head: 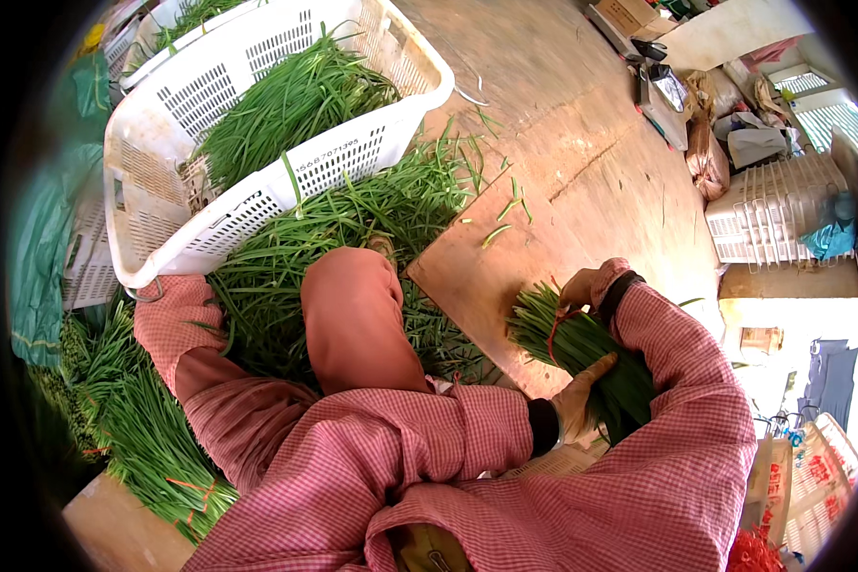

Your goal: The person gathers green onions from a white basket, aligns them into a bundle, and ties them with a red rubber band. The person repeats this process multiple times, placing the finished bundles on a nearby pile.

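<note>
My left hand [585, 397] grips the side of a bundle of long green leafy stalks, likely garlic chives [618, 386], on the right. A red tie [556, 336] goes round the bundle near its cut ends. My right hand [578, 289] is at the tie, beside those ends; its fingers are partly hidden by the wrist and sleeve, so their grip cannot be told. The bundle lies over the near right part of a wooden board [472, 272]. More loose stalks [279, 250] are heaped around my knee.
A white slotted plastic crate [257, 189] holding loose stalks stands at upper left. Tied bundles [157, 436] lie at lower left. Short cut pieces [497, 234] are scattered on the board. Bags and a white crate [779, 207] stand at right, with red strands [754, 550] at lower right.
</note>
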Motion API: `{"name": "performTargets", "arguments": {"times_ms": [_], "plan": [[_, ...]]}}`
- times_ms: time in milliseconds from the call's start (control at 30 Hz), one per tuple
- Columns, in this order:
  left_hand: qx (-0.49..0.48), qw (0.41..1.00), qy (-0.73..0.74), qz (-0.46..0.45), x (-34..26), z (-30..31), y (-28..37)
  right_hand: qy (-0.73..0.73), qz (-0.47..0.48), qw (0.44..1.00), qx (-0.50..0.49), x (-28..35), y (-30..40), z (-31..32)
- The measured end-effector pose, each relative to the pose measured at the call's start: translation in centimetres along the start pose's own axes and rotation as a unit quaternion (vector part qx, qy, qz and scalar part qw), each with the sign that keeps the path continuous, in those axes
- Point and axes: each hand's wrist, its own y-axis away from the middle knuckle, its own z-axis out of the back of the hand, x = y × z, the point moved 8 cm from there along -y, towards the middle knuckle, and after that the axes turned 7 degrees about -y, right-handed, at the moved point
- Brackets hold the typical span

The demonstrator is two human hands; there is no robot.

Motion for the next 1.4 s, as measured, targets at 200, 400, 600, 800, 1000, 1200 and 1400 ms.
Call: {"name": "performTargets", "arguments": {"times_ms": [200,400,600,800,1000,1200,1400], "plan": [[0.058,0.997,-0.049,-0.030,1.2,-1.1,0.9,-0.082,0.067,0.982,-0.154,0.5,4.5,1.1],[-0.053,0.696,-0.695,-0.174,-7.5,1.1,0.4,-0.491,0.164,0.757,-0.399,3.1,12.3,8.7],[-0.055,0.070,-0.970,0.227,-12.1,1.4,8.3,-0.179,0.110,0.624,-0.753,6.1,10.5,2.1],[-0.213,-0.207,-0.943,-0.153,-16.5,-10.3,8.0,-0.483,0.211,0.290,-0.799,8.2,8.8,-3.8],[-0.323,-0.159,-0.932,0.038,-19.6,-1.7,3.5,-0.763,0.273,0.136,-0.570,7.8,5.4,-4.3],[-0.362,-0.214,-0.907,-0.017,-19.2,-1.0,2.6,-0.744,0.234,0.140,-0.610,8.5,7.6,-5.3],[-0.357,-0.205,-0.906,-0.099,-21.6,-0.2,1.8,-0.630,0.195,0.273,-0.700,9.7,9.7,-3.7]]}}
